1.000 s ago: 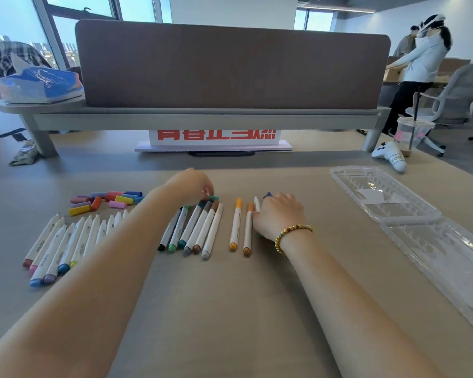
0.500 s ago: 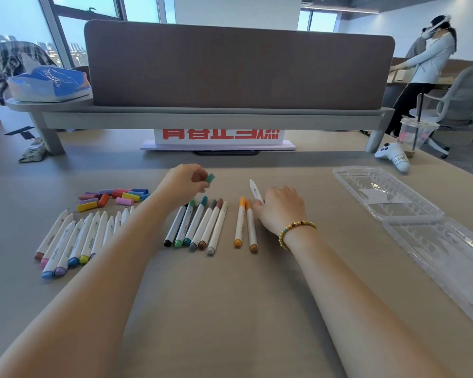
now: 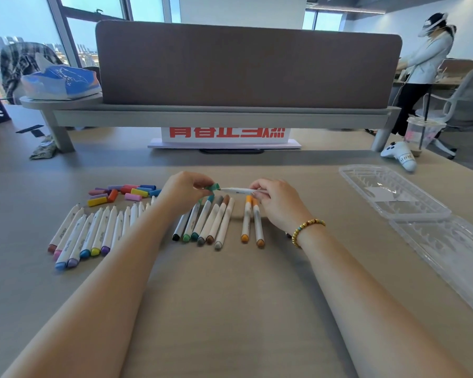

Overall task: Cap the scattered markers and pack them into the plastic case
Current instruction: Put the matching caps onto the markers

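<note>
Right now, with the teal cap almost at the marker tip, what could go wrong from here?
1. The left hand pinches the teal cap just short of the tip of the white marker in the right hand; a slight misalignment could smear ink on the fingers.
2. Both hands hover over the capped markers; a dropped wrist could scatter the row.
3. The loose caps lie close together, so a mismatched colour is easy to grab next.

Teal cap (image 3: pixel 215 186) meets white marker (image 3: pixel 236 190); loose caps (image 3: pixel 126 192) run pink, yellow, orange, red, blue (quite the palette); tan bench (image 3: pixel 230 309), gold bead bracelet (image 3: pixel 306 231), clear case (image 3: pixel 393 195).
</note>
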A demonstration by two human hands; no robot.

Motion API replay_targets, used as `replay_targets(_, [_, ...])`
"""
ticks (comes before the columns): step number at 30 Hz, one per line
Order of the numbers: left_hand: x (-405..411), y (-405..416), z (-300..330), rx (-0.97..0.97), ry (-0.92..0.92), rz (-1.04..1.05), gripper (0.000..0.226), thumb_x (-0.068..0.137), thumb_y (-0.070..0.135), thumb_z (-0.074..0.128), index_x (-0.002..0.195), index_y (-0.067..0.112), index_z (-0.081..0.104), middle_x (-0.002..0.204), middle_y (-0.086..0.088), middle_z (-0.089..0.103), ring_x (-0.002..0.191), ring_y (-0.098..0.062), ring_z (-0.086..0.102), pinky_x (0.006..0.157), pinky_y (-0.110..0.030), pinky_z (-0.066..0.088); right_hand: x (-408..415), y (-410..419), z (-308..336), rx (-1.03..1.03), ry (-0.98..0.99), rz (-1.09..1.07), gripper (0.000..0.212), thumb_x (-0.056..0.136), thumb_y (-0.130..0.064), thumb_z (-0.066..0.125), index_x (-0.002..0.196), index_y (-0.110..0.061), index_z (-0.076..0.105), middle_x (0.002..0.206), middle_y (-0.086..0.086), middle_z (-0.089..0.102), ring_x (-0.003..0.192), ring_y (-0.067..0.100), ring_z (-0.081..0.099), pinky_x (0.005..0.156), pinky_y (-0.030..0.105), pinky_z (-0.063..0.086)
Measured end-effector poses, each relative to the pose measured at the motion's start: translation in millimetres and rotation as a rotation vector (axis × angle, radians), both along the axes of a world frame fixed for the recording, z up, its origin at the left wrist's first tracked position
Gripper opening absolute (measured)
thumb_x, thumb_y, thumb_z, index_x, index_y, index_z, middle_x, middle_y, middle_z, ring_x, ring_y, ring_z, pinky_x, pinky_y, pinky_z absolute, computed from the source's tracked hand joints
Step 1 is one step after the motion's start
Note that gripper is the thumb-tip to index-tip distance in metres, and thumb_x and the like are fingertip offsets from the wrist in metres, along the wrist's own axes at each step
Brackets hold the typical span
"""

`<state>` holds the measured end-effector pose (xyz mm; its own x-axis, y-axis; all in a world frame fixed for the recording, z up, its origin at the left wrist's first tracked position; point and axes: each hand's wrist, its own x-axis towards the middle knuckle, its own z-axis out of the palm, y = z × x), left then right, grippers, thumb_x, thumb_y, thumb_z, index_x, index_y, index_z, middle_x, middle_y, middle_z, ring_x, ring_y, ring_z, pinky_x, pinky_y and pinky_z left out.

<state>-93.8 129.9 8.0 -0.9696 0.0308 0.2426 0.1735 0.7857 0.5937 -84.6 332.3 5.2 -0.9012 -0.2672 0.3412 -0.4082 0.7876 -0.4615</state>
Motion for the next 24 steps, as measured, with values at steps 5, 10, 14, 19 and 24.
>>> replay_targets(5, [0.4, 5.7, 1.5, -0.013, 0.005, -0.008, 0.029, 0.089, 0.009, 0.060, 0.118, 0.011, 0.064, 0.114, -0.005, 0.065, 0.094, -0.008, 0.051, 0.095, -0.030, 0.043, -1.3, 0.5, -1.1, 0.015, 0.027, -0.014, 0.022, 0.098, -0.021, 0.046, 0.109, -0.016, 0.065, 0.102, 0.002, 0.063, 0.100, 0.018, 0.053, 0.089, 0.038, 0.049])
replay_targets(10, [2.7, 2.9, 0.7, -0.032, -0.002, 0.002, 0.028, 0.089, 0.009, 0.060, 0.117, 0.010, 0.065, 0.115, -0.006, 0.065, 0.093, -0.009, 0.050, 0.092, -0.028, 0.042, -2.4, 5.9, 2.3, 0.026, 0.085, -0.039, 0.022, 0.098, -0.021, 0.045, 0.109, -0.015, 0.064, 0.102, 0.003, 0.062, 0.098, 0.017, 0.049, 0.081, 0.027, 0.042])
replay_targets(14, [4.3, 8.4, 1.1, -0.032, 0.004, -0.015, 0.027, 0.089, 0.010, 0.061, 0.115, 0.011, 0.066, 0.113, -0.005, 0.066, 0.091, -0.007, 0.050, 0.087, -0.024, 0.041, -1.2, 6.5, 2.8, 0.055, 0.081, -0.034, 0.023, 0.098, -0.021, 0.044, 0.110, -0.016, 0.064, 0.103, 0.002, 0.062, 0.100, 0.018, 0.049, 0.086, 0.031, 0.045])
replay_targets(19, [5.0, 19.4, 0.6, -0.049, 0.010, -0.092, 0.024, 0.088, 0.014, 0.062, 0.111, 0.013, 0.068, 0.094, 0.004, 0.064, 0.079, -0.006, 0.051, 0.077, -0.017, 0.041, -2.4, 7.1, 2.2, 0.093, 0.074, -0.013, 0.025, 0.098, -0.021, 0.044, 0.113, -0.017, 0.064, 0.106, 0.002, 0.062, 0.101, 0.018, 0.047, 0.085, 0.030, 0.042])
replay_targets(24, [8.2, 16.0, 3.1, 0.484, -0.147, -0.108, 0.007, 0.088, 0.014, 0.060, 0.091, 0.014, 0.066, 0.068, 0.005, 0.069, 0.061, -0.004, 0.064, 0.054, -0.012, 0.052, -0.7, 9.6, 4.9, -0.134, -0.033, 0.046, 0.025, 0.098, -0.017, 0.045, 0.113, -0.013, 0.064, 0.095, 0.000, 0.058, 0.090, 0.012, 0.048, 0.068, 0.014, 0.037])
